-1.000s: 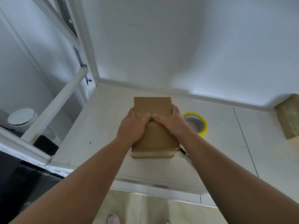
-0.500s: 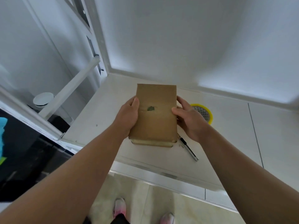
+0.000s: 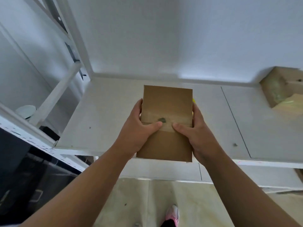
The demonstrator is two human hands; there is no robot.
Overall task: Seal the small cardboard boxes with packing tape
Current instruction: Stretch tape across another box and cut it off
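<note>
The left hand (image 3: 139, 128) and right hand (image 3: 195, 130) each keep a curled grip on the box (image 3: 166, 145), above the table's (image 3: 106, 112) near edge. Thumbs press a pale band, likely smoothing tape. Next: set it down.

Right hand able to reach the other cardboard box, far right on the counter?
Probably not yet: the right hand grips the held box with the left hand. Bare counter lies between it and the other box.

Left hand (image 3: 136, 128) and right hand (image 3: 191, 133) gripping cardboard box (image 3: 165, 145), thumbs on top
</note>
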